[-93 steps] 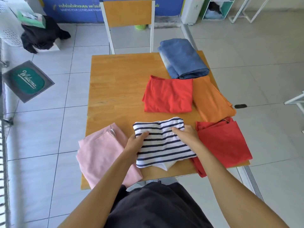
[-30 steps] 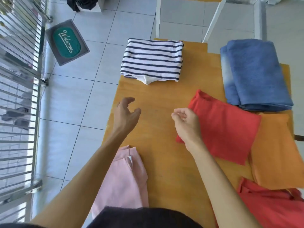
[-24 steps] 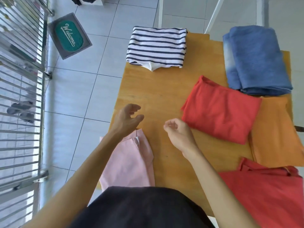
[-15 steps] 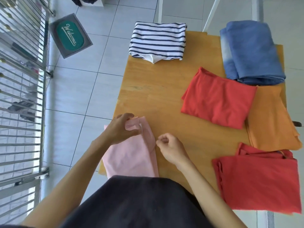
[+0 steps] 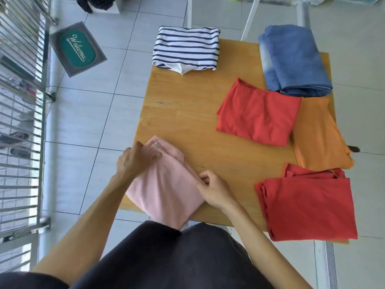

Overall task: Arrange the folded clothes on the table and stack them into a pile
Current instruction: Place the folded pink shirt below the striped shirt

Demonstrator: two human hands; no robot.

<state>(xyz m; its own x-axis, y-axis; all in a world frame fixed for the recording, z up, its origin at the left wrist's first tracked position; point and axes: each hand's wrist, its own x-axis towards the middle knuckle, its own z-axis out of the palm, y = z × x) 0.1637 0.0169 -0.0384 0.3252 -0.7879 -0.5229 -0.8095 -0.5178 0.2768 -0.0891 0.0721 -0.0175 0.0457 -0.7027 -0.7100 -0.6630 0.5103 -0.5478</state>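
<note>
A folded pink garment point(image 5: 166, 184) lies at the near left corner of the wooden table point(image 5: 187, 113), hanging over the near edge. My left hand point(image 5: 136, 159) grips its far left corner and my right hand point(image 5: 214, 189) pinches its right edge. A striped folded shirt point(image 5: 186, 50) sits at the far left corner. Beside it to the right lie a blue folded garment point(image 5: 293, 61), a red one point(image 5: 258, 113), an orange one point(image 5: 318, 132) and a larger red one point(image 5: 308, 203) at the near right.
A white-legged chair point(image 5: 248, 19) stands behind the table. A green welcome mat point(image 5: 77, 47) lies on the tiled floor at the left, next to a metal gate point(image 5: 18, 101). Dark clothes point(image 5: 98, 3) sit on the floor far left.
The striped shirt went from the near edge to the far left corner. Both hands then came back and closed on the pink garment.
</note>
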